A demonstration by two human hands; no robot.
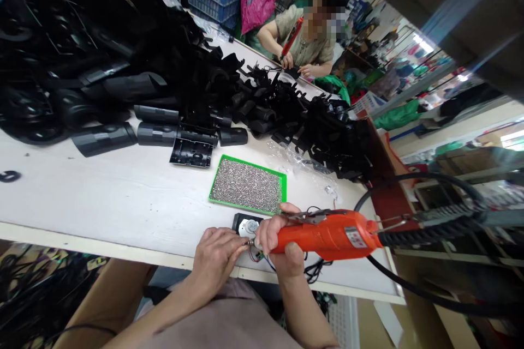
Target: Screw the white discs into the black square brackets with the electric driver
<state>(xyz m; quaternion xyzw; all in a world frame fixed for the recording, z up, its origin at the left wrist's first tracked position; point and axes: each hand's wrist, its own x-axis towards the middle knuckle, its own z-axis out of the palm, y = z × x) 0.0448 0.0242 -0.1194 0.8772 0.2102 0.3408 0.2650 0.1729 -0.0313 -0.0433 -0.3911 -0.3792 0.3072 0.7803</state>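
Observation:
My right hand (282,245) is wrapped round an orange electric screwdriver (331,235), which lies nearly level with its tip to the left. My left hand (216,256) is closed in a pinch at the screwdriver's tip; whatever sits between the fingertips is too small to make out. Just behind the fingertips, a black housing with a round silver part (250,226) rests on the table, partly covered by my right fingers. Thin wires and a small green piece (257,255) show below the tip. Beyond the housing stands a green tray (283,188) full of small metal screws.
Black plastic shells (104,139) are heaped along the far side of the white table (123,191). An open black half-shell (191,152) lies left of the tray. The screwdriver's black cable (434,232) runs off right. Across the table a co-worker (307,43) holds a red screwdriver (292,38).

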